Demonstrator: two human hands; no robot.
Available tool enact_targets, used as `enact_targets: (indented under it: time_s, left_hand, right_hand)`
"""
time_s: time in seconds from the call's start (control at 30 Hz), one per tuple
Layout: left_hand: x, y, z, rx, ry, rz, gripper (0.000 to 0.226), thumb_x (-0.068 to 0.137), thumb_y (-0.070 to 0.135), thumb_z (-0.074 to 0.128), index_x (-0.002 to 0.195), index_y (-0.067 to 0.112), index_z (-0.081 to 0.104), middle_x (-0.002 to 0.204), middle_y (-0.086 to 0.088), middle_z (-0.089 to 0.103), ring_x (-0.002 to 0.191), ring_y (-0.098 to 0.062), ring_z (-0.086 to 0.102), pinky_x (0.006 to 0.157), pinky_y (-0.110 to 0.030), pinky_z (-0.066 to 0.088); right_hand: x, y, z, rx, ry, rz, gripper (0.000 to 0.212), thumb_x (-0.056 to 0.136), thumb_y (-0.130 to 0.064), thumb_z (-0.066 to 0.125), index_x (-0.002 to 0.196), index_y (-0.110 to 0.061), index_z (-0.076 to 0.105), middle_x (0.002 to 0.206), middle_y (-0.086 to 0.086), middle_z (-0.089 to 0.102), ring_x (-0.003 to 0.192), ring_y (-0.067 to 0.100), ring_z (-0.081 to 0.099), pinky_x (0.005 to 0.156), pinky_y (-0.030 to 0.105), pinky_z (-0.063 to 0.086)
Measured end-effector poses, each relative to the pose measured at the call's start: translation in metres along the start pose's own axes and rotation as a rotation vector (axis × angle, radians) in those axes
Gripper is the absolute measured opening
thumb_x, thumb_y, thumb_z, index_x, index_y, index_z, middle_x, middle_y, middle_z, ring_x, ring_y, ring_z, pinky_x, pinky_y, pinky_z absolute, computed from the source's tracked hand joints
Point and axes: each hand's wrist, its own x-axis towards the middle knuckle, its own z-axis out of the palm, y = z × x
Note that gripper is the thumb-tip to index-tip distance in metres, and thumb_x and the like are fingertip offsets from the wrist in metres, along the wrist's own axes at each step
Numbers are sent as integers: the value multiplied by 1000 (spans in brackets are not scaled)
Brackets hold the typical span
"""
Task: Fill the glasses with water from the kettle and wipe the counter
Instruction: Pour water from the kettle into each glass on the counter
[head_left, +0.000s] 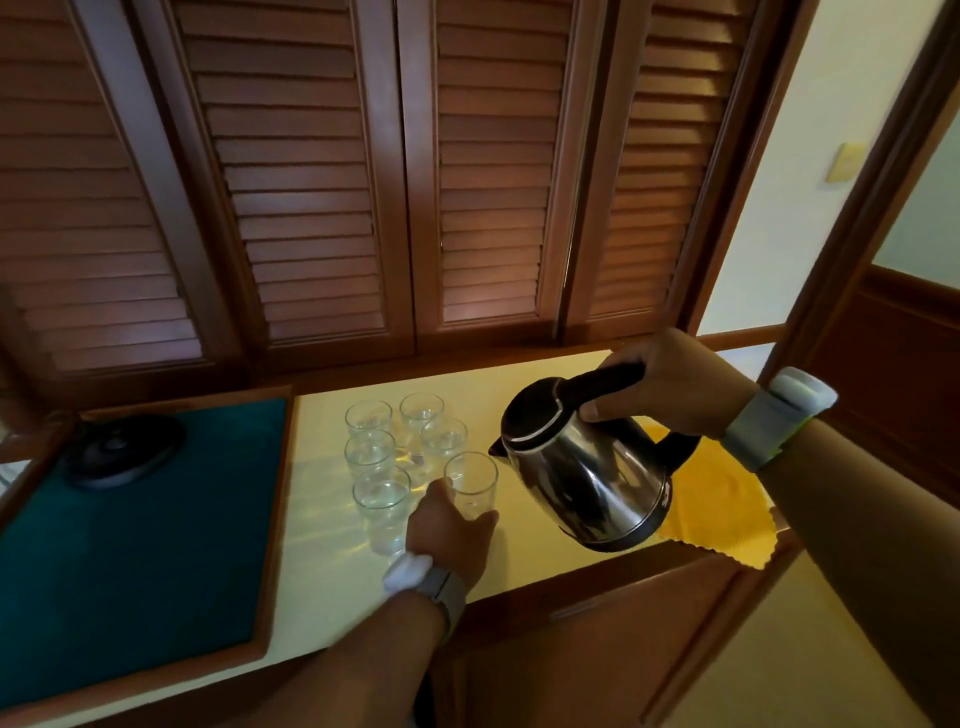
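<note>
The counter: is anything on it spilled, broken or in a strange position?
No spill or damage shows on the counter. Only the yellow cloth looks slightly off: its corner hangs over the front edge. The kettle is tilted, but the right hand holds it for pouring.

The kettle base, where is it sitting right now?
In the head view the black kettle base sits far left, in the back corner of the green-lined tray, left of the cluster of glasses and well away from the kettle.

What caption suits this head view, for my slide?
Right hand tilts kettle toward a glass held by left hand, yellow cloth behind.
</note>
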Motion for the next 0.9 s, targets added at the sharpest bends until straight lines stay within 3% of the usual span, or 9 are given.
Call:
enact_targets:
  time_s: [0.17,0.33,0.47,0.63,0.9]
  left_hand:
    - [3,-1,8,12,38,-32,76,77,49,79,139,18,49,132,-4,63,120,-26,60,94,-32,48]
    - [8,-1,14,7,41,-57,74,77,48,79,139,21,50,132,-2,63,121,-25,60,92,-28,46]
    - [10,1,18,-3,49,-72,67,74,51,79,130,23,53,122,0,66,111,-23,64,79,-23,41]
    - [16,1,21,52,43,-51,59,74,54,73,122,25,56,112,2,68,102,-23,66,77,-26,47]
    - [19,2,23,81,82,-31,46,78,49,67,113,23,57,102,2,68,91,-22,65,72,-27,48]
  right_hand:
    - [22,-8,3,-113,-30,-79,31,68,-47,89,90,-28,79,80,-11,73,76,5,68,73,29,55]
    - [43,-18,6,-273,-56,-146,43,65,-58,85,95,-29,78,85,-11,72,78,5,66,77,34,57]
    - [54,-29,10,-354,-108,-209,42,67,-58,84,97,-29,77,85,-13,71,76,3,64,71,26,55]
    - [64,-42,15,-447,-153,-260,40,68,-58,83,93,-28,79,84,-10,71,77,7,65,75,33,57]
    - [78,-58,23,-540,-188,-350,40,66,-59,82,86,-25,78,76,-7,71,72,10,65,69,33,55]
